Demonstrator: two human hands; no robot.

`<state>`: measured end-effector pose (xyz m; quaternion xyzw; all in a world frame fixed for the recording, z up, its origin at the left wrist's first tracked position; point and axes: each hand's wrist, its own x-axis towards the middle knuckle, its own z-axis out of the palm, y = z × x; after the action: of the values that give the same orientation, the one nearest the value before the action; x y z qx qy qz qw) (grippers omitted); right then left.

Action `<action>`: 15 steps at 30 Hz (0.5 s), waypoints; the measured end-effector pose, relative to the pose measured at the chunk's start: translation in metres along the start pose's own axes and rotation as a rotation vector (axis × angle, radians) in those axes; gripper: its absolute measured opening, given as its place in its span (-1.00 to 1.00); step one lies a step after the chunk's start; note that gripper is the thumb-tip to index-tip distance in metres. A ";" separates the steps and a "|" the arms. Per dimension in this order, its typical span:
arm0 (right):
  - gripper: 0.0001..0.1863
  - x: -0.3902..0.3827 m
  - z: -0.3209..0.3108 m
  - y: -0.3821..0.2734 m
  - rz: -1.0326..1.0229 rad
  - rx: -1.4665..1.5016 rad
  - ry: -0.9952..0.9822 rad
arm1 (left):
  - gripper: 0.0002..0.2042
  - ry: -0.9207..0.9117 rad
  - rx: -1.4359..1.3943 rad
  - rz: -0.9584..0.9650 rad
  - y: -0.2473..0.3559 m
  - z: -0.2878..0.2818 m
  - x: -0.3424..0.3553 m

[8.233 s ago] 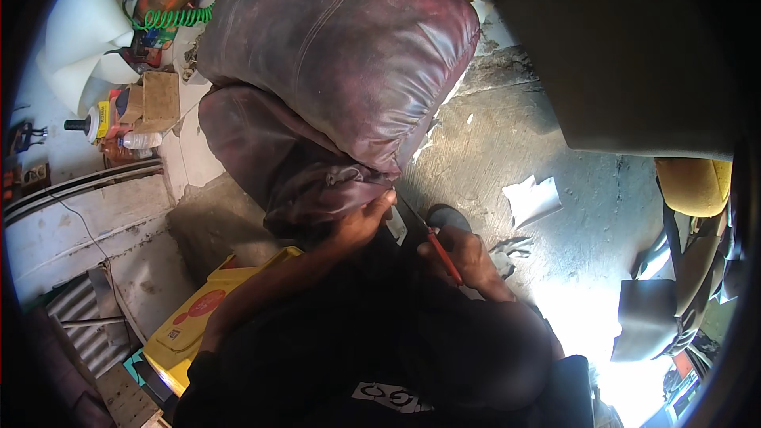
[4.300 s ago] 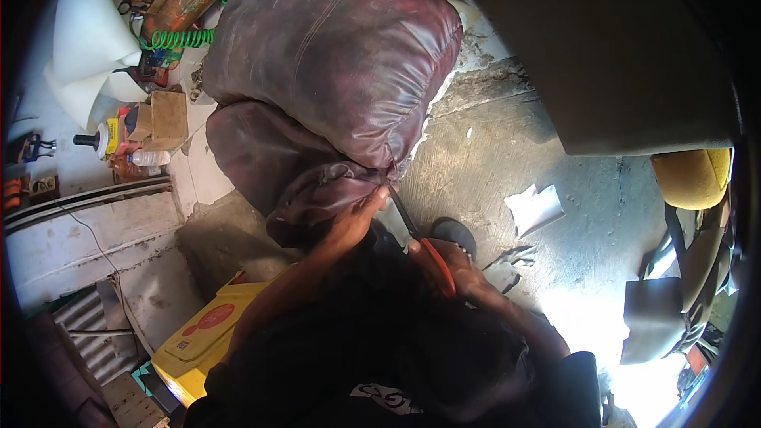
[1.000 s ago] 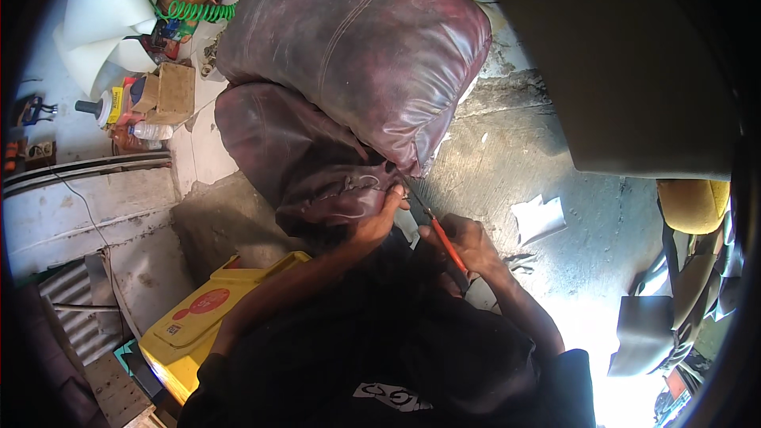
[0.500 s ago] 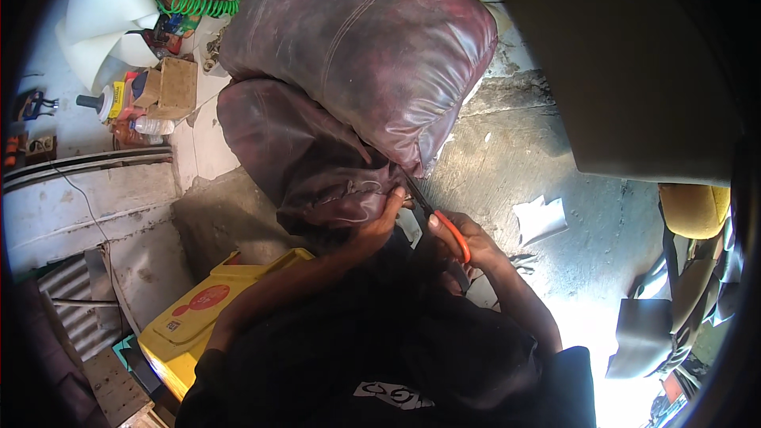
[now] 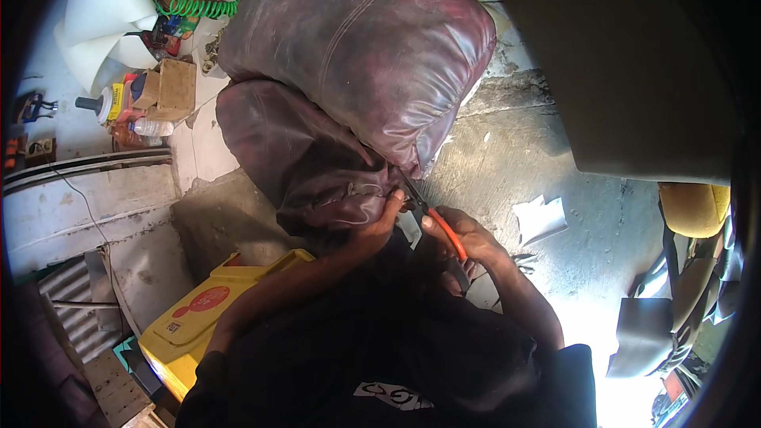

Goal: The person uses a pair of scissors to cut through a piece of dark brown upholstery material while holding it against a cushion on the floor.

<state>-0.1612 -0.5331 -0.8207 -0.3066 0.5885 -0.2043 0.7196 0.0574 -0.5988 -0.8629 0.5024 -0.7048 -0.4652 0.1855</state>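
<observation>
A padded maroon leather cushion (image 5: pixel 357 40) lies in front of me, with a slacker, crumpled section (image 5: pixel 281 150) of the same leather below it. My left hand (image 5: pixel 384 218) has its fingers closed on the lower section's edge, near the fold between the two. My right hand (image 5: pixel 468 242) holds scissors with orange handles (image 5: pixel 448 234), their dark blades reaching up-left to the leather beside my left fingers. Whether the blade tips are within the material I cannot tell. My dark clothing fills the bottom middle.
At upper left are a coiled green hose (image 5: pixel 198 6), white sheets (image 5: pixel 103 0) and boxes (image 5: pixel 174 91). A yellow container (image 5: pixel 198 325) stands at lower left. A large dark panel (image 5: pixel 618 63) occupies the upper right, above yellow foam (image 5: pixel 690 210). A white scrap (image 5: pixel 539 218) lies on the concrete floor.
Both hands stay at the same fold. The scissors have tilted back and forth, and my right hand sits slightly higher than a second ago. The whole view has shifted a little.
</observation>
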 end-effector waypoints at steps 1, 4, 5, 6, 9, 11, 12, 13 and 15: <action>-0.19 0.001 0.000 0.000 -0.006 -0.040 -0.037 | -0.76 0.000 0.000 -0.001 -0.006 0.000 -0.001; -0.12 0.008 0.001 0.004 0.004 -0.027 -0.071 | -0.85 0.093 0.313 0.355 -0.015 0.003 -0.005; -0.12 0.010 0.002 0.004 0.004 -0.021 -0.071 | -0.86 0.108 0.319 0.359 -0.014 0.003 -0.003; -0.12 0.011 0.003 0.003 0.006 -0.024 -0.057 | -0.87 0.123 0.326 0.364 -0.013 0.004 -0.002; -0.13 0.011 0.003 0.005 -0.005 -0.018 -0.041 | -0.82 0.077 -0.114 0.039 -0.001 0.001 0.002; -0.13 0.012 0.003 0.010 -0.015 -0.003 -0.037 | -0.81 0.009 -0.211 -0.041 0.003 -0.007 0.004; -0.13 0.015 0.004 0.014 -0.050 -0.030 -0.005 | -0.80 -0.057 -0.310 -0.123 0.005 -0.011 0.004; -0.14 0.016 0.005 0.016 -0.084 -0.057 0.027 | -0.80 -0.063 -0.307 -0.123 0.007 -0.013 0.002; -0.14 0.014 0.002 0.017 -0.098 -0.042 0.028 | -0.76 -0.105 -0.438 -0.357 0.014 -0.017 0.001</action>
<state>-0.1576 -0.5299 -0.8423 -0.3471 0.5871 -0.2312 0.6938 0.0619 -0.6073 -0.8433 0.5417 -0.4965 -0.6571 0.1679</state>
